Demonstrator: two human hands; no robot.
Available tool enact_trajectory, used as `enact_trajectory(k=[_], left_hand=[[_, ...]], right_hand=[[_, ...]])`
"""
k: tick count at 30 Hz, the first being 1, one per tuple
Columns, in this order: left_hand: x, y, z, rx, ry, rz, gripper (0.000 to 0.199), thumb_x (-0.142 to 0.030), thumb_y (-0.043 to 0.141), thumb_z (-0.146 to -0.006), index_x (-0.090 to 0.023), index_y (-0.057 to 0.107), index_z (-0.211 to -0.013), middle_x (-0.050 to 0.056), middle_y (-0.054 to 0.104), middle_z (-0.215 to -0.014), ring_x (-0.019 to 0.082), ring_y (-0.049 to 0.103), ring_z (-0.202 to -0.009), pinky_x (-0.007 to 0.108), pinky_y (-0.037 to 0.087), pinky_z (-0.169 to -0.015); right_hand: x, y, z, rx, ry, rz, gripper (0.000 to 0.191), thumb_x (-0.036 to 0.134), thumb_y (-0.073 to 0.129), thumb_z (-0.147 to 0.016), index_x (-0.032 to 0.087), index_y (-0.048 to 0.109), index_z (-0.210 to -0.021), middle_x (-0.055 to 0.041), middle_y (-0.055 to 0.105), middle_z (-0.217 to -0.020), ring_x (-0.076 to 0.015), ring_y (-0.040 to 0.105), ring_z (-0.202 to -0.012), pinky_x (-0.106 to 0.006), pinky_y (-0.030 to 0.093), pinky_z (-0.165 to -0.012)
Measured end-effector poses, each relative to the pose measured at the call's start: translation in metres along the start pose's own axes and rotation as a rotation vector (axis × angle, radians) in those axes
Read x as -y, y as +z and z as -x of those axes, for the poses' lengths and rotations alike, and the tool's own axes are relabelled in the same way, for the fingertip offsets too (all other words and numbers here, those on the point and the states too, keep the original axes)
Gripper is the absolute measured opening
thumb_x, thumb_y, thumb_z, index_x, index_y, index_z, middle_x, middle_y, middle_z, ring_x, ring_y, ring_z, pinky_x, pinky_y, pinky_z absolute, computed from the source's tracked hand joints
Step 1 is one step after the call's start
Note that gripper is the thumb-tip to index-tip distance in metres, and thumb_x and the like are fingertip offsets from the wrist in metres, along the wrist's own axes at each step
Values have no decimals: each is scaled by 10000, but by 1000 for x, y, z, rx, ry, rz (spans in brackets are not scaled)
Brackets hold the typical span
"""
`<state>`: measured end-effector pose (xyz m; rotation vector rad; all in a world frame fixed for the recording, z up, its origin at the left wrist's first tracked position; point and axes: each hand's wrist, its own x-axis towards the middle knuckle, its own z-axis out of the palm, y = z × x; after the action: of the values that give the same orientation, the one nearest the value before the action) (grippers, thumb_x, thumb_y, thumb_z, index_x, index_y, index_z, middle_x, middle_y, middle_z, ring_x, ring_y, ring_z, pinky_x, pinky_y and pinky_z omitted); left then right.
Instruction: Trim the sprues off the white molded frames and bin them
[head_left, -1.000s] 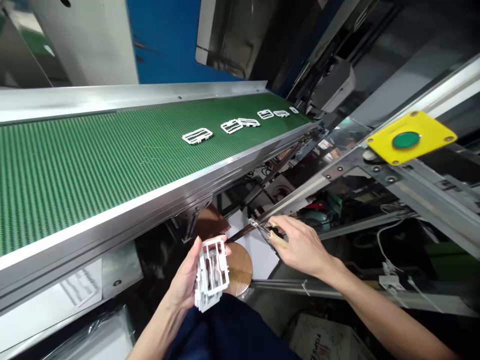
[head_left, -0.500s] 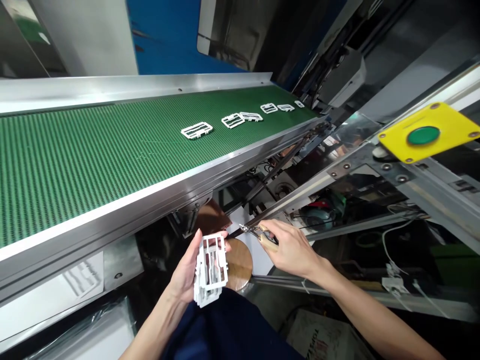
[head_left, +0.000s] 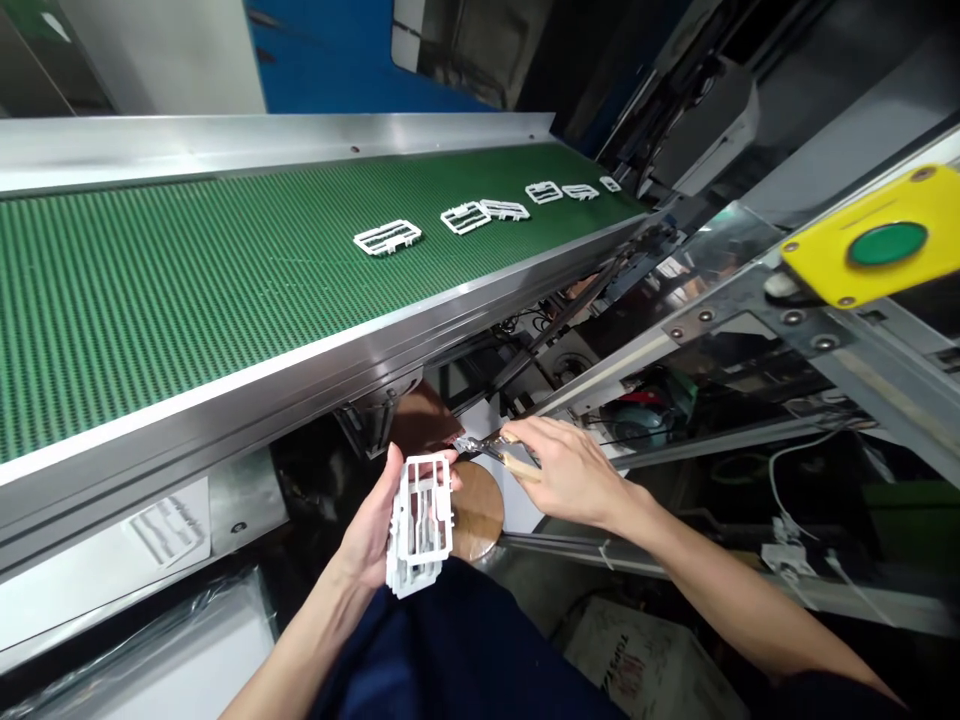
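My left hand point(head_left: 373, 530) is closed around a stack of white plastic frames point(head_left: 421, 520), rectangular pieces with bars across their openings. The topmost frame faces up towards me, and several lie under it. To the right, my right hand point(head_left: 564, 465) grips a pair of cutting pliers point(head_left: 491, 448) with light-coloured handles. The metal jaws point left, close to the upper right corner of the stack; whether they touch it I cannot tell. More white frames point(head_left: 388, 238) of the same kind lie spread out on the green conveyor belt point(head_left: 225, 290) above my hands.
The conveyor's metal edge point(head_left: 300, 375) runs diagonally beyond my hands. A yellow box with a green button point(head_left: 887, 243) is mounted on a metal frame at right. Below sit a round wooden stool top point(head_left: 480, 512), a white carton point(head_left: 637, 665) and a plastic-lined box point(head_left: 202, 660).
My right hand has brought the pliers left, nearer to the stack in my left hand. The view has shifted slightly, and the left hand keeps its hold.
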<state>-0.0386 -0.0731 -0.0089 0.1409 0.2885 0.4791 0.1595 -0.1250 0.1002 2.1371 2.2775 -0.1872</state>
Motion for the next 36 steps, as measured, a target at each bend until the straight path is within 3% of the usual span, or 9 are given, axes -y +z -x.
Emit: enact_trajectory(k=[8, 12, 16, 21, 28, 31, 36], left_hand=[[2, -1, 1, 1, 11, 8, 511, -466, 332, -918, -79, 578, -1142, 116, 665, -885, 182, 647, -662, 297, 565, -578], [0, 0, -1, -13, 39, 4, 485, -440, 329, -927, -87, 576, -1149, 114, 668, -903, 185, 651, -657, 316, 572, -568], [0, 2, -2, -37, 48, 15, 467, -430, 327, -930, -104, 585, -1142, 106, 674, -897, 182, 651, -639, 315, 570, -548], [2, 3, -5, -39, 49, 30, 460, -425, 335, -930, -103, 592, -1134, 104, 675, -915, 137, 625, -559, 248, 540, -507], [4, 2, -7, -45, 62, 30, 464, -423, 324, -933, -101, 590, -1136, 116, 674, -923, 143, 626, -576, 244, 530, -514], [4, 3, -6, -44, 72, 20, 472, -419, 306, -937, -96, 597, -1123, 114, 672, -917, 140, 623, -565, 243, 531, -510], [6, 3, -4, -56, 68, -25, 472, -422, 316, -933, -95, 604, -1113, 106, 665, -886, 157, 631, -588, 271, 549, -524]], right_hand=[[-1, 3, -3, 2, -19, -27, 232, 311, 457, -842, 200, 549, -1023, -49, 624, -935, -186, 567, -866, -285, 401, -763], [2, 3, -1, 56, 46, -152, 178, 323, 442, -852, 217, 539, -957, -24, 613, -869, -149, 555, -729, -257, 389, -663], [8, 11, 1, 75, 148, -397, 129, 330, 455, -848, 211, 503, -832, 27, 546, -671, -115, 482, -589, -227, 346, -564], [22, 35, 4, 118, 158, -815, 147, 324, 523, -822, 184, 481, -803, 17, 563, -729, -104, 511, -658, -219, 399, -612], [34, 57, 6, 156, 202, -1251, 185, 342, 548, -815, 181, 459, -835, 27, 536, -676, -106, 547, -613, -243, 462, -630], [30, 55, 6, 128, 202, -1208, 179, 339, 539, -818, 176, 471, -842, 12, 552, -707, -108, 553, -627, -241, 461, -630], [14, 42, 6, -42, 125, -698, 218, 318, 556, -792, 186, 542, -966, -22, 606, -846, -130, 543, -713, -247, 419, -667]])
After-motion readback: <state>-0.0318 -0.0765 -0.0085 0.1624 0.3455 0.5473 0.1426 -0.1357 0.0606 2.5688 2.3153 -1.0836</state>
